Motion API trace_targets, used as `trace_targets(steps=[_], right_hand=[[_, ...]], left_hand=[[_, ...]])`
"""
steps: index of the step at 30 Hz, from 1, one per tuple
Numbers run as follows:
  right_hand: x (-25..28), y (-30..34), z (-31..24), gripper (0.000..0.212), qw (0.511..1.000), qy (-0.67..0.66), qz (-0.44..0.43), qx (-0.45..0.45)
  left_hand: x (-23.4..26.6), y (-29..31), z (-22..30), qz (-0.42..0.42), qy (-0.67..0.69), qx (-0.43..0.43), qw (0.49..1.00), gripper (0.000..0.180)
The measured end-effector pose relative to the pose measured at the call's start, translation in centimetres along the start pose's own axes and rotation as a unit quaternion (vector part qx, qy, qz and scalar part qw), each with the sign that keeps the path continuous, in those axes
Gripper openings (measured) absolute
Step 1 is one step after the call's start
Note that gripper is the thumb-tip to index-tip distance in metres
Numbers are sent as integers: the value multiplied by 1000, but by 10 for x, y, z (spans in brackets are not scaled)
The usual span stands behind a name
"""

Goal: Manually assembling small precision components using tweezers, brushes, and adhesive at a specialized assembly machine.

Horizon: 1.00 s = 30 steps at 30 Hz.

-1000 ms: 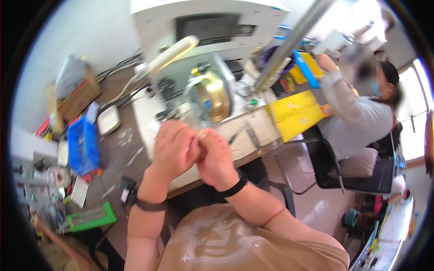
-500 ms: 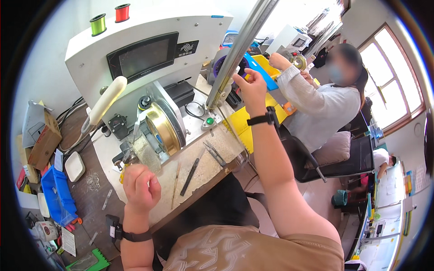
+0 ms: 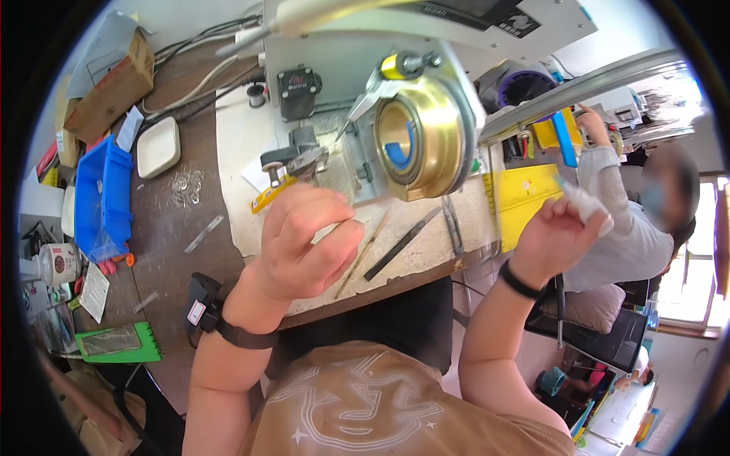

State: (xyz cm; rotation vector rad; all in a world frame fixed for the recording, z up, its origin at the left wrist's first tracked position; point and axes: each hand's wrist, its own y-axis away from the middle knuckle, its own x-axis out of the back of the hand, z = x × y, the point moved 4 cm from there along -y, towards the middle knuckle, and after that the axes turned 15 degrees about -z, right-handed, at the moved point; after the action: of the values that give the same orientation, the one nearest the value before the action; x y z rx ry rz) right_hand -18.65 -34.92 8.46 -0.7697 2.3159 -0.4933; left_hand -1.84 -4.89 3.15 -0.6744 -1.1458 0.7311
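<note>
Right hand [image 3: 557,237] closed on a small white bottle-like item [image 3: 590,207], held right of the yellow sheet [image 3: 525,199]; left hand [image 3: 304,243] curled near the yellow strip [image 3: 271,195], around what we cannot tell; we judge a light, steady grip best, avoiding squeezing.

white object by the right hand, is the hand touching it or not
Touching. The head view shows the right hand with the white object held between its thumb and fingers, no gap at the thumb.
</note>
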Motion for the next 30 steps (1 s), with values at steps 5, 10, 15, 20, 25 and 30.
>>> trace_targets(steps=[5, 10, 15, 20, 25, 30], right_hand=[[-58, 97, 6, 42, 985, -102, -133, -30], [-81, 128, 16, 52, 989, -7, -141, -51], [-88, 131, 21, 48, 988, 40, -137, -61], [-90, 133, 24, 44, 987, 64, -132, -57], [-89, 138, 27, 43, 984, 6, -130, -124], [-89, 139, 30, 43, 986, -28, -99, -133]], left_hand=[[8, 3, 5, -33, 1, 18, 999, 20], [5, 1, 4, -44, 17, 30, 998, 20], [3, -2, 2, -52, 38, 28, 998, 20], [5, -3, 3, -60, 38, 35, 997, 20], [6, -3, 4, -62, 42, 40, 996, 20], [5, -2, 3, -63, 44, 39, 996, 20]])
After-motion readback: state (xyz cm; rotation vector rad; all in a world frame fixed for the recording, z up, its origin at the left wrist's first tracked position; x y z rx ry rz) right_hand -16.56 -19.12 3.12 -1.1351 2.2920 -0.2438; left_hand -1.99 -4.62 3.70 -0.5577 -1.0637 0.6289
